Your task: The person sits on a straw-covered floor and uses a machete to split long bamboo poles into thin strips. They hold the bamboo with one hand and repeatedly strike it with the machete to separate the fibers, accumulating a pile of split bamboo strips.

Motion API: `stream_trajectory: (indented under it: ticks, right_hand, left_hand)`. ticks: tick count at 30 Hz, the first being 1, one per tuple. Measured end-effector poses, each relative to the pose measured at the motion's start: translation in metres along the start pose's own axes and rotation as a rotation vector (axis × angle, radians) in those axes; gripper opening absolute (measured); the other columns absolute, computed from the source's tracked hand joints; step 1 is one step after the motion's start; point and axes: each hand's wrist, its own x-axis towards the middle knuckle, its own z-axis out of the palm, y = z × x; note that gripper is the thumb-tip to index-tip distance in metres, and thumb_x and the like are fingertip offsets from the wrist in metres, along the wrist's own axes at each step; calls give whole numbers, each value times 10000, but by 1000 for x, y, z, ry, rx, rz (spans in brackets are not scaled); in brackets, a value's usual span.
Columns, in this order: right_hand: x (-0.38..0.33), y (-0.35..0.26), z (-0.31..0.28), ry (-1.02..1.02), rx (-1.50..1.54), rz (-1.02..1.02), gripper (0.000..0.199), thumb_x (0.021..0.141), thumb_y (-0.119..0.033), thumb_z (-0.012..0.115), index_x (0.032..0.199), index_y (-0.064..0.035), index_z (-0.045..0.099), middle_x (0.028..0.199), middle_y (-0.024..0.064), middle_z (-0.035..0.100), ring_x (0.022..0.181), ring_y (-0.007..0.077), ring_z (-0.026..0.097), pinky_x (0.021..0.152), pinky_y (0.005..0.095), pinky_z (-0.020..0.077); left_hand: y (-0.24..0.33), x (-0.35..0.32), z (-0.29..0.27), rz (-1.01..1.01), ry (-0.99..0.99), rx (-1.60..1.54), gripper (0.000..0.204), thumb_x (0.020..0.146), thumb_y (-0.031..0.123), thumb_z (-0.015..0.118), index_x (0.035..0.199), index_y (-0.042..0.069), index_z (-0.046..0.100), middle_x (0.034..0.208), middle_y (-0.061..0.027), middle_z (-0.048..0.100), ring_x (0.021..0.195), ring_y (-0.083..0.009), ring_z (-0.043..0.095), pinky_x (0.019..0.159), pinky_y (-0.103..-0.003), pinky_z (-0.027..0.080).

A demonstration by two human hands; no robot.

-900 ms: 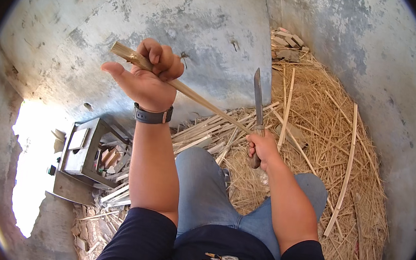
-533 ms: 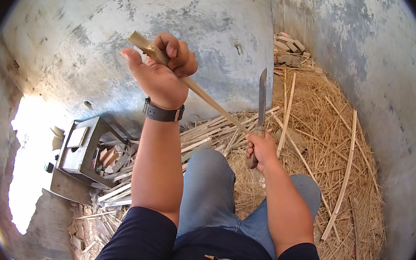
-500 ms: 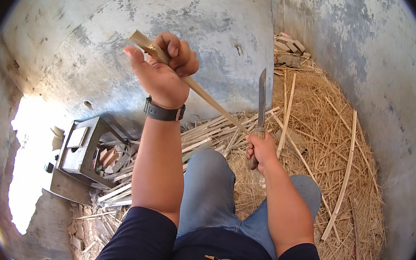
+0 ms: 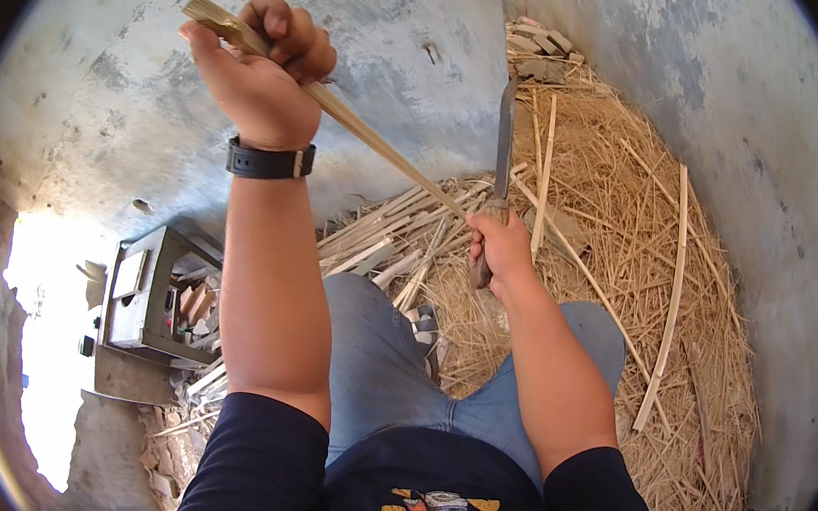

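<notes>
Head view: two hands are shown, and each is occupied. One pale strip (image 4: 380,144) is grasped by the left hand (image 4: 262,94), whose fingers are curled over it, with the thumb extended. One knife (image 4: 505,147) is gripped at its handle by the right hand (image 4: 503,250), with the blade pointed away from the body.

The strip is held slantwise between the hands: its thick end is projected just past the left hand, and its thin end is brought down to the right hand, beside the base of the blade. Whether that end is also pinched there cannot be told.

One watch (image 4: 270,160) is worn on the left wrist. Straw-like litter (image 4: 611,206) is spread over the floor; near its right edge one long slat (image 4: 674,291) is seen lying. Other loose slats are too tangled to be counted. At the far corner of the floor, several bricks (image 4: 542,52) are piled. One cabinet (image 4: 141,299) is seen at the left.
</notes>
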Motion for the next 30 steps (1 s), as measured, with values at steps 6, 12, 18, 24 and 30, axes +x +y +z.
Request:
stream_trajectory:
  ticks: [6,12,18,24,30]
  right_hand:
    - [8,-2,-10,100,27,39,169,897,-109,670,962,-70,519,725,12,508,565,119,489,506,305,438]
    - [6,-4,-17,136,20,31,181,879,-105,665,948,-41,509,710,40,534,523,132,508,470,308,448]
    - [8,-1,-11,131,-24,45,181,888,-107,669,951,-59,506,714,30,525,527,126,501,485,303,443]
    - [12,6,-8,81,-34,89,168,899,-101,663,946,-74,504,718,15,518,534,113,493,494,298,439]
    - [20,0,-15,66,-10,85,148,900,-104,670,957,-63,540,704,18,538,521,110,508,476,289,442]
  left_hand:
    - [-2,11,-24,-11,6,-46,775,928,802,134,778,99,422,598,-1,292,543,-142,194,531,-317,185]
    - [-1,11,-34,9,53,11,685,943,719,158,744,109,398,596,3,283,558,-156,186,543,-327,187]
    - [-1,13,-39,7,76,24,676,941,712,166,738,108,392,596,-3,284,563,-159,184,546,-331,186]
    - [1,16,-53,2,23,-33,671,925,711,196,745,101,407,585,-2,291,529,-145,193,520,-302,191]
    - [25,6,-71,-10,-121,-83,601,923,653,246,730,111,420,594,-4,288,538,-147,214,539,-318,194]
